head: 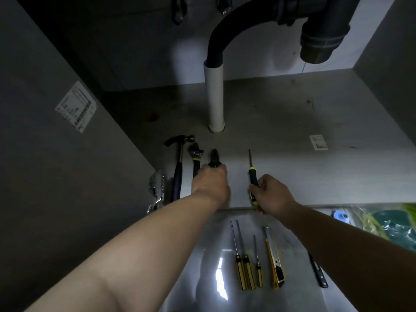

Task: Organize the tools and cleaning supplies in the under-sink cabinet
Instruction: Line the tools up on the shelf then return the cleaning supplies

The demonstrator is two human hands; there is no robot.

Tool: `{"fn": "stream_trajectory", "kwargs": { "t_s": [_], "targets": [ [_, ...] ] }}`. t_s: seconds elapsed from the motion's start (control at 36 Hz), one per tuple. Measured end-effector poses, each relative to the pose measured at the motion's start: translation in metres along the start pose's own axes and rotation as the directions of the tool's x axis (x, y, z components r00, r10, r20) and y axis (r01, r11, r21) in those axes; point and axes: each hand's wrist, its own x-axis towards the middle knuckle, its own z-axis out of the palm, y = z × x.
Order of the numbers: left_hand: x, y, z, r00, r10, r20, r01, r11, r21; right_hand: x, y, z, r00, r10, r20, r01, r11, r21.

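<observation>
1. Screwdrivers with yellow handles (248, 271), three in all, lie side by side on the glossy floor (292, 266) nearest the camera. A yellow utility knife (272, 260) lies just to their right, and a slim dark tool (317, 271) lies farther right.
2. A clear plastic bag (382, 224) sits at the right edge.
3. At the cabinet's front edge, the right hand (273, 194) curls its fingers round the handle of a black-and-yellow screwdriver (252, 174). Its shaft points toward the back.
4. The left hand (211, 183) is folded over the handles of the pliers (215, 157). Its fingertips are hidden, and the pliers' head pokes out past the knuckles.
5. Left of the pliers on the cabinet floor (292, 122), an adjustable wrench (195, 156) and a hammer (179, 167) lie parallel. A crinkled silver packet (156, 188) lies by the left wall.
6. Behind them a white pipe (216, 97) rises from the floor and meets a black hose (222, 30). A grey drain trap (322, 34) hangs at the upper right.
</observation>
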Motion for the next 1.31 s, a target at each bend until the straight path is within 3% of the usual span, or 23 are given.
{"fn": "stream_trajectory", "kwargs": {
  "t_s": [0.11,0.25,0.33,0.47,0.89,1.31],
  "targets": [
    [0.001,-0.004,0.012,0.997,-0.016,-0.076,0.01,0.997,-0.08,0.017,-0.007,0.008,0.998,-0.04,-0.047,0.032,0.987,-0.159],
    [-0.006,-0.03,0.022,0.932,-0.117,-0.344,0.043,0.976,-0.214,0.028,-0.016,0.015,0.994,-0.057,-0.098,0.033,0.973,-0.228],
    [-0.004,-0.047,0.022,0.938,-0.204,-0.281,0.13,0.957,-0.26,0.032,-0.02,0.019,0.99,-0.068,-0.12,0.035,0.965,-0.262],
    [-0.004,-0.059,0.027,0.958,-0.212,-0.193,0.153,0.947,-0.281,0.032,-0.014,0.029,0.99,-0.087,-0.113,0.057,0.969,-0.242],
    [-0.008,-0.058,0.029,0.948,-0.222,-0.23,0.193,0.971,-0.143,0.021,0.0,0.037,0.986,-0.113,-0.125,0.098,0.987,-0.126],
    [-0.006,-0.058,0.032,0.926,-0.268,-0.266,0.23,0.959,-0.164,0.019,0.0,0.042,0.987,-0.113,-0.111,0.099,0.988,-0.119]
  ]
}}
